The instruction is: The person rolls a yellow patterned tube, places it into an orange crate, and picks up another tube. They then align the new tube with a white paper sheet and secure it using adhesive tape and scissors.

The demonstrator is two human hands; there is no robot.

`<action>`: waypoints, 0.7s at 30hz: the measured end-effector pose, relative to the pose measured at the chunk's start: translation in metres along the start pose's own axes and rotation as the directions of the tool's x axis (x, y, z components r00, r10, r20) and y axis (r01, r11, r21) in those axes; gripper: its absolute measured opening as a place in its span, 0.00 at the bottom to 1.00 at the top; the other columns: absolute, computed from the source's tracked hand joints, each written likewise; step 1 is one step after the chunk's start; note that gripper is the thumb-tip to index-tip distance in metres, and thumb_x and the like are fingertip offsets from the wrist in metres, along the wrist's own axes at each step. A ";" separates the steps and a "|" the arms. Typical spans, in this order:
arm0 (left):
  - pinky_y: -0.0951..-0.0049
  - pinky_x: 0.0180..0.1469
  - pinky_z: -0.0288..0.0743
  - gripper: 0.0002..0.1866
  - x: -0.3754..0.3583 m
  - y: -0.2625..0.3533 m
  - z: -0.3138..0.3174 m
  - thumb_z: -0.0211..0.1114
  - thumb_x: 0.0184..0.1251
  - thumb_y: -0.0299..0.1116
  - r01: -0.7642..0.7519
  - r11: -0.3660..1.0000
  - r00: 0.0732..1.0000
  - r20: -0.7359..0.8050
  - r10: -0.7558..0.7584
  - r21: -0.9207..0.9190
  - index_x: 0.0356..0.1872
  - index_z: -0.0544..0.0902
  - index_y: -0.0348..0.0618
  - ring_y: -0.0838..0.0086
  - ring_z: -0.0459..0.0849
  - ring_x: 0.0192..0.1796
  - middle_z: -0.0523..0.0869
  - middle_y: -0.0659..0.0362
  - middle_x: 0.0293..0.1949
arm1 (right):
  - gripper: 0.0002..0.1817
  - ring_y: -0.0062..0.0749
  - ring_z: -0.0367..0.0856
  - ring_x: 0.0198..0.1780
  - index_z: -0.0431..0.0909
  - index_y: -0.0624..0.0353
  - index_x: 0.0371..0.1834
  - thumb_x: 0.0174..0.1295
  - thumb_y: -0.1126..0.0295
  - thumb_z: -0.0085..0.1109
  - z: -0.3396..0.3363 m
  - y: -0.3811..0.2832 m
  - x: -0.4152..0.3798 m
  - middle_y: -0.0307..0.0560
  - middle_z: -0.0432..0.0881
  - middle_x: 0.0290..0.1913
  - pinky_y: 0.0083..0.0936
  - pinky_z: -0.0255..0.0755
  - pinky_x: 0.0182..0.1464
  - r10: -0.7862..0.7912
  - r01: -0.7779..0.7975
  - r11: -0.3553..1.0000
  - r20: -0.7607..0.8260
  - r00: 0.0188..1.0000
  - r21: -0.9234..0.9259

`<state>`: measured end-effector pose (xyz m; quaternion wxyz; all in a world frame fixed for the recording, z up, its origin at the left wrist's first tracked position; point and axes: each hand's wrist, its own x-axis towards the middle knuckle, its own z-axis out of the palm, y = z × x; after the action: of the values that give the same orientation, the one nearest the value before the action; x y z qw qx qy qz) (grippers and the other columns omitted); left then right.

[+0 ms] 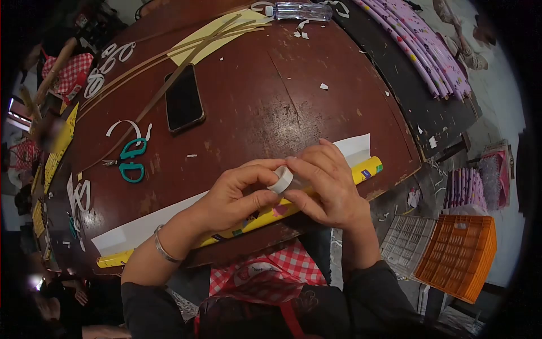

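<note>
Both hands meet over a yellow patterned roll of paper (367, 169) along the table's near edge, its white inner side (152, 223) showing behind it. My left hand (240, 192) grips a small roll of white tape (282, 179) between thumb and fingers. Against the other side of the tape roll, my right hand (324, 183) has its thumb and forefinger closed; any loose tape end there is too small to make out. Left of my hands lie teal-handled scissors (133, 161) and a black phone (184, 101).
Long brown strips (209, 42) cross a yellow sheet (217, 37) near a plastic bottle (302, 12). White paper strips (107, 65) lie to the left. Pink patterned rolls (418, 45) rest on a dark table at right, above an orange crate (460, 254). Another person in a checked apron stands at far left.
</note>
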<state>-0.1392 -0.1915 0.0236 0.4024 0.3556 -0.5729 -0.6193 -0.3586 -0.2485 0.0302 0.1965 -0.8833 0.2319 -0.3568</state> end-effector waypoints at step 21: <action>0.71 0.47 0.78 0.05 0.007 -0.024 0.006 0.66 0.65 0.27 -0.190 0.955 0.968 -0.119 0.221 0.225 0.37 0.81 0.36 0.68 0.83 0.47 0.79 0.50 0.52 | 0.15 0.51 0.77 0.48 0.79 0.62 0.45 0.52 0.80 0.64 0.011 -0.005 -0.006 0.52 0.78 0.43 0.54 0.65 0.60 -0.010 0.008 1.000 -0.046 0.999 -0.024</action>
<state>-0.1496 -0.1946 0.0005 0.4643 0.3781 -0.6394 -0.4823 -0.3530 -0.2387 0.0221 0.1789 -0.8782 0.2366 -0.3753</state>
